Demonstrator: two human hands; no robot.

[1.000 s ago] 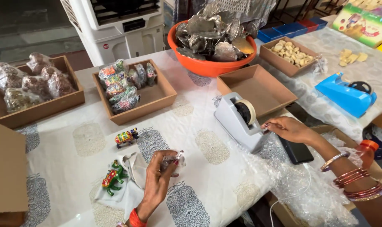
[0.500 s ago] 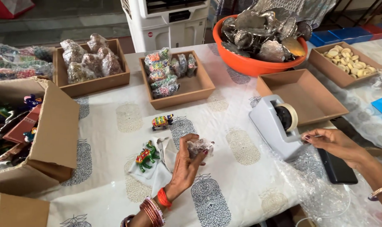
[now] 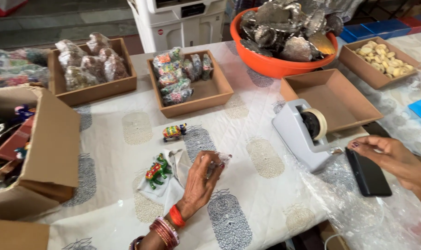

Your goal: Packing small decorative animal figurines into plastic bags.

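Left hand [image 3: 199,183] is pinching a small clear-wrapped bundle [image 3: 218,160] just above the worktop [image 3: 247,139], fingers pressed around it. Right hand [image 3: 389,155] is reaching at the grey tape dispenser [image 3: 303,134], fingers loosely curled, holding nothing visible. Best to be keeping the wrap folded tight and pulling tape straight across the cutter.

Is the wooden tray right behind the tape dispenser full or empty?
Empty: the wooden tray behind the tape dispenser shows only its bare brown bottom.
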